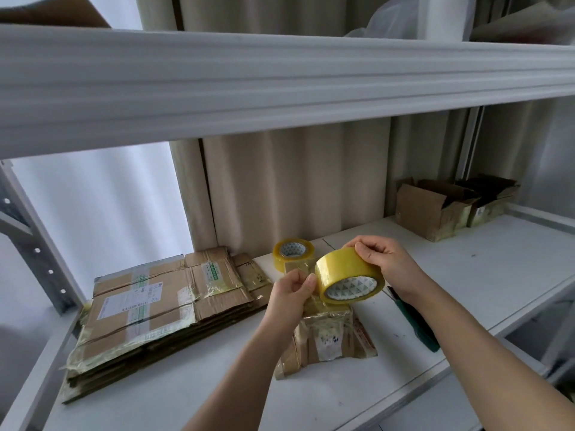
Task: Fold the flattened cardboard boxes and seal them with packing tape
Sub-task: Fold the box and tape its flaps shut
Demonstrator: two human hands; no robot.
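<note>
**Both hands on a tape roll above a small folded box**

Head view: the right hand (pixel 384 262) gripped a yellow roll of packing tape (pixel 348 276), fingers curled over its top edge and the roll tilted so its printed core faced the camera. The left hand (pixel 291 295), at 9 o'clock from the roll, pinched the loose tape end (pixel 306 284) between thumb and forefinger, right against the roll's left rim. Directly under the hands, at 6 o'clock from the roll, a small cardboard box (pixel 326 337) wrapped in old glossy tape sat on the white shelf (pixel 466 275); whether the tape end touched the box could not be told.

A second tape roll (pixel 292 251) lay flat on the shelf at 11 o'clock from the held roll, just behind the left hand. At 9 o'clock from the box, a stack of flattened cardboard boxes (pixel 149 309) with shipping labels lay on the shelf's left part, its near corner reaching the front edge. At 3 o'clock from the box, partly hidden under the right forearm, lay a dark green-handled tool (pixel 417 325); its kind could not be told. At 1 o'clock, well apart at the back right of the shelf, stood two open cardboard boxes (pixel 451 206), side by side. An upper shelf beam (pixel 280 85) crossed the top of the view, with pale curtains (pixel 295 181) behind.
</note>
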